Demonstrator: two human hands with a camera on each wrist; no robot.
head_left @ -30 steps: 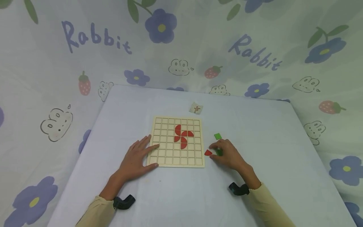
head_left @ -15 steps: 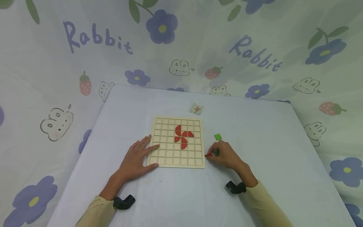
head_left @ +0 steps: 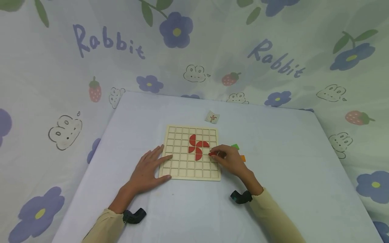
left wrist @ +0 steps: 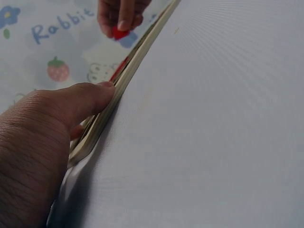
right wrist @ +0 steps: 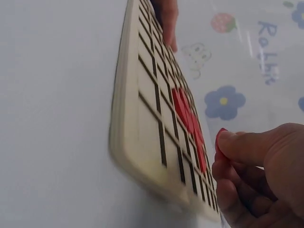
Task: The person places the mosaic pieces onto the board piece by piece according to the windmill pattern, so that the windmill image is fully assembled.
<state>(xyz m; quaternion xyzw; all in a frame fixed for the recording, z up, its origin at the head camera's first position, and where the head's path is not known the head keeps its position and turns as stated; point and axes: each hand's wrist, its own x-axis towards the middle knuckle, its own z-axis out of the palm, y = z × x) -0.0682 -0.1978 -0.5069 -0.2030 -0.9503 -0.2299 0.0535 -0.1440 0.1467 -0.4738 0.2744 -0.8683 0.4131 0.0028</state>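
A square wooden grid board [head_left: 176, 166] lies on the table, with several red quarter-circle pieces [head_left: 198, 154] set in its cells like a pinwheel. My left hand [head_left: 147, 170] rests at the board's left edge, fingers spread, thumb at the front corner. Over the right side of the board, my right hand [head_left: 231, 160] pinches one more red quarter-circle piece [right wrist: 220, 143] between thumb and fingertips. In the right wrist view this piece is held close above the grid. The left wrist view shows my left thumb [left wrist: 95, 97] lying on the board's rim.
Just beyond my right hand lie a green tile [head_left: 235, 146] and an orange tile [head_left: 242, 158], both partly covered by it. A small pattern card [head_left: 212, 117] with a red pinwheel lies behind the board. A printed cloth hangs behind the white table [head_left: 188, 212].
My right hand has picked up the red piece from beside the board and carried it left over the grid. An orange tile now shows behind it. My left hand stays at the board.
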